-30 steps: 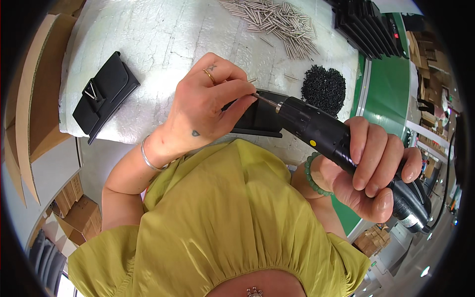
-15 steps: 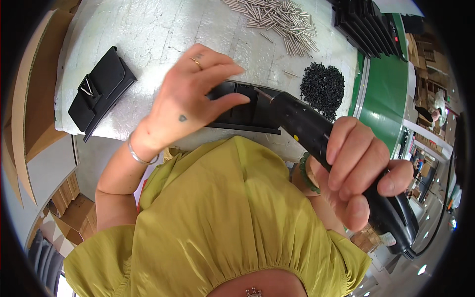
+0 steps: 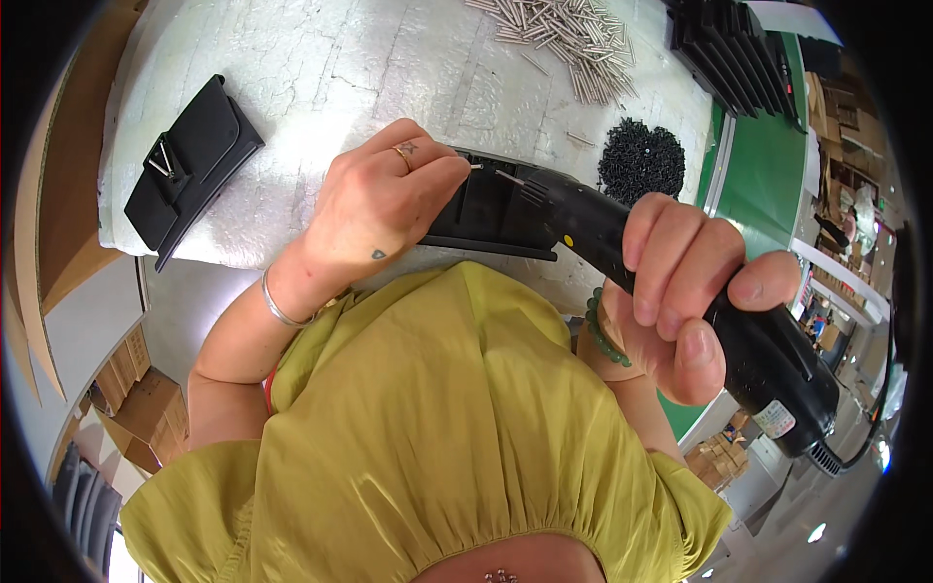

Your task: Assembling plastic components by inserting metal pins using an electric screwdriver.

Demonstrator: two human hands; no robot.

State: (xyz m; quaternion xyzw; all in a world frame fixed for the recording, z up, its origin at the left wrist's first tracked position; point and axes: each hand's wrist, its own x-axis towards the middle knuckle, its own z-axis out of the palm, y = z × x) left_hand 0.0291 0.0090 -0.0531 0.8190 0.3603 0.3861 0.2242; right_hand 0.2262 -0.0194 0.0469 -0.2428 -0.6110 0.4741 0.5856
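Observation:
My left hand (image 3: 394, 194) is closed in a pinch, and the silver end of a metal pin (image 3: 476, 166) sticks out past its fingertips. My right hand (image 3: 695, 291) wraps round a black corded electric screwdriver (image 3: 593, 225). The bit (image 3: 508, 178) of this tool points left at the pin's end, with a small gap between them. Under both lies a black plastic panel (image 3: 496, 233) with raised walls, partly hidden by my left hand and the screwdriver. Most of the pin is hidden by my fingers.
A second black panel (image 3: 209, 136) with metal pins (image 3: 165, 157) lies at the left. Beyond my hands are a heap of metal pins (image 3: 573, 44) and a pile of small black screws (image 3: 641, 160). Black panels (image 3: 729, 58) stand stacked at far right. Cardboard (image 3: 68, 165) edges the table's left.
My left hand has closed from a spread thumb and finger into a pinch, where a pin end now shows. The screwdriver has tilted slightly, its rear end rising in the picture.

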